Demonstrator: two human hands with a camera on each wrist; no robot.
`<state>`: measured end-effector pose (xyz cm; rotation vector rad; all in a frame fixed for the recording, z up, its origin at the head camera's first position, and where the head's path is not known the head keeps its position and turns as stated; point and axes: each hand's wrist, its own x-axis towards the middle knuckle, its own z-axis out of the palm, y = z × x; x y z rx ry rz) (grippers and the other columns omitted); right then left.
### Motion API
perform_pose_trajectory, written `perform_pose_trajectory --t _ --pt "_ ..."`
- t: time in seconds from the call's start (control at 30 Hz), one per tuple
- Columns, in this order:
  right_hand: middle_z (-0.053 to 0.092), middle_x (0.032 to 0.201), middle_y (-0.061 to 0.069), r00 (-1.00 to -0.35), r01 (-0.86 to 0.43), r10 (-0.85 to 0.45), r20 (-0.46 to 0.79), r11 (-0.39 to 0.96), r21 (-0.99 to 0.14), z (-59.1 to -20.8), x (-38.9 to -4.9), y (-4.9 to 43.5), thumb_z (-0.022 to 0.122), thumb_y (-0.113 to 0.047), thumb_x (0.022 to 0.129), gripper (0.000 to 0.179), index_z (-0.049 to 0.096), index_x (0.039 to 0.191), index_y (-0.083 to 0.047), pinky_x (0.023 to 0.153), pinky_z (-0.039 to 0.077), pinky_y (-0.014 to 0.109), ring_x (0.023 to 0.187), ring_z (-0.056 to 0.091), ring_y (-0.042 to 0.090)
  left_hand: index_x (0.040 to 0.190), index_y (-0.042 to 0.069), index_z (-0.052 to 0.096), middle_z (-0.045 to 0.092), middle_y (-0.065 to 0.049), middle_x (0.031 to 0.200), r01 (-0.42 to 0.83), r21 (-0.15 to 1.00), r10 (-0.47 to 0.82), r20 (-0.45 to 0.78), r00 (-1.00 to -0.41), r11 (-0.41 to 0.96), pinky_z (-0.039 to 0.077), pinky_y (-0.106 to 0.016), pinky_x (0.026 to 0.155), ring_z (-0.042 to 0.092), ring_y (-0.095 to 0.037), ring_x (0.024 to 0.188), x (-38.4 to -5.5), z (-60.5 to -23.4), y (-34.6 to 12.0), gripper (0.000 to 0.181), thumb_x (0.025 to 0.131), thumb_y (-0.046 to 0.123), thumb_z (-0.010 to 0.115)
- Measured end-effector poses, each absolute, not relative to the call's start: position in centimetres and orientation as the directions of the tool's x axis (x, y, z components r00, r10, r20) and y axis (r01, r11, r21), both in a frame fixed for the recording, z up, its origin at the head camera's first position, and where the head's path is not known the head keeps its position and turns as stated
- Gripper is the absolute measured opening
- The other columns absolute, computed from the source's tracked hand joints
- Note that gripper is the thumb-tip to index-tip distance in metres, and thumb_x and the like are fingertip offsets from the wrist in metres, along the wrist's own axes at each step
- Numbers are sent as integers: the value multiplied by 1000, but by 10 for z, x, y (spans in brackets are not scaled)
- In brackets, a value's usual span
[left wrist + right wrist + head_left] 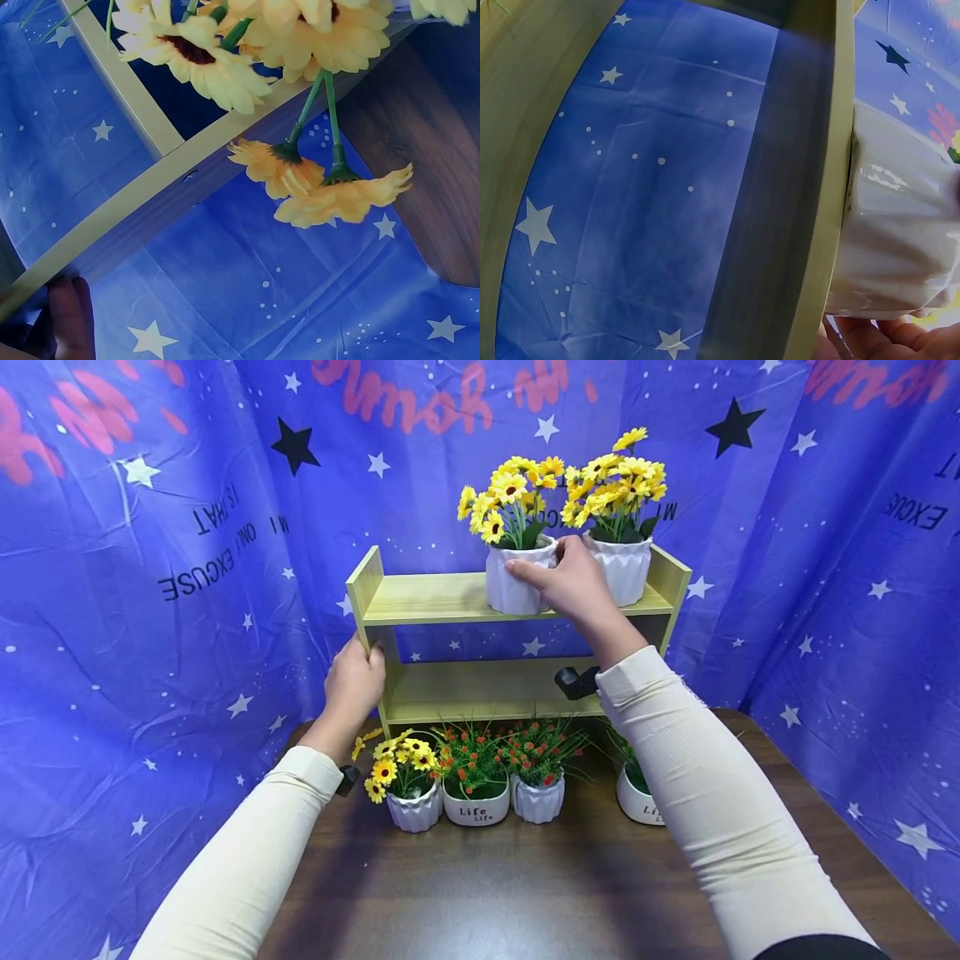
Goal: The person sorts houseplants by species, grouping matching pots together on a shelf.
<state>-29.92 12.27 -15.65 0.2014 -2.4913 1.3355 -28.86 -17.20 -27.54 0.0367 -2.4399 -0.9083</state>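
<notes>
My right hand grips a white ribbed pot of yellow flowers on the top board of a light wooden shelf. In the right wrist view that white pot meets the board's edge, with fingertips at its side. A second pot of yellow flowers stands just right of it, at the shelf's right end. My left hand holds the shelf's left side panel; in the left wrist view fingers show against that panel.
Along the shelf's foot on the brown table stand a yellow flower pot, an oval white pot with red-dotted greenery, a ribbed pot with similar greenery and another oval pot. A blue starred curtain surrounds everything.
</notes>
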Motion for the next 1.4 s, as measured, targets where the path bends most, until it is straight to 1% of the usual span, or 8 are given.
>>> perform_pose_trajectory --t 0.17,0.37,0.47,0.7,0.83,1.03,1.17,1.4 --pt "50 109 10 -938 -269 29 344 563 -781 -158 -301 121 74 -54 84 74 45 128 -3 77 47 34 96 50 23 109 7 56 63 -21 118 151 622 -210 468 -858 769 44 -63 84 59 -47 108 -287 -275 -172 27 104 29 41" --pt "52 121 12 -940 -258 35 339 578 -774 -158 -304 120 72 -53 86 77 42 135 -2 85 48 37 105 52 24 110 7 56 63 -22 119 157 612 -198 471 -859 775 44 -63 84 59 -48 110 -289 -277 -172 27 104 29 41" --pt "53 124 13 -938 -263 34 344 577 -773 -158 -306 119 72 -53 86 79 41 137 -1 86 48 38 107 53 25 110 7 56 63 -22 119 156 612 -201 473 -858 775 44 -64 85 59 -48 110 -289 -277 -172 28 104 29 41" --pt "51 124 12 -942 -249 47 332 563 -788 -158 -306 118 72 -53 85 80 39 138 -3 86 48 37 108 52 24 112 7 57 63 -21 119 153 617 -204 468 -860 772 44 -63 84 59 -48 108 -288 -277 -172 29 104 30 41" --pt "52 125 13 -937 -256 59 345 557 -790 -160 -307 117 72 -52 85 80 39 138 -2 87 48 37 109 53 25 110 6 56 63 -22 118 155 612 -201 473 -858 775 44 -63 83 60 -48 107 -289 -278 -171 29 104 30 41" --pt "53 125 14 -930 -255 83 359 559 -789 -161 -309 112 72 -53 85 80 40 137 -2 88 47 37 108 53 25 113 6 57 63 -21 118 152 607 -200 473 -858 780 45 -63 82 60 -47 105 -289 -275 -174 30 105 30 41" --pt "52 125 15 -926 -260 90 367 552 -792 -161 -310 111 73 -54 85 82 39 138 -2 89 47 38 109 53 25 112 6 57 63 -21 116 158 604 -201 483 -852 781 45 -63 83 61 -47 104 -288 -274 -174 30 105 30 40" --pt "52 128 17 -923 -254 94 373 579 -774 -162 -311 113 72 -55 84 84 38 138 -1 91 47 39 110 53 27 112 6 57 63 -21 118 157 609 -197 472 -859 777 45 -62 83 61 -46 105 -286 -276 -170 31 104 31 40"
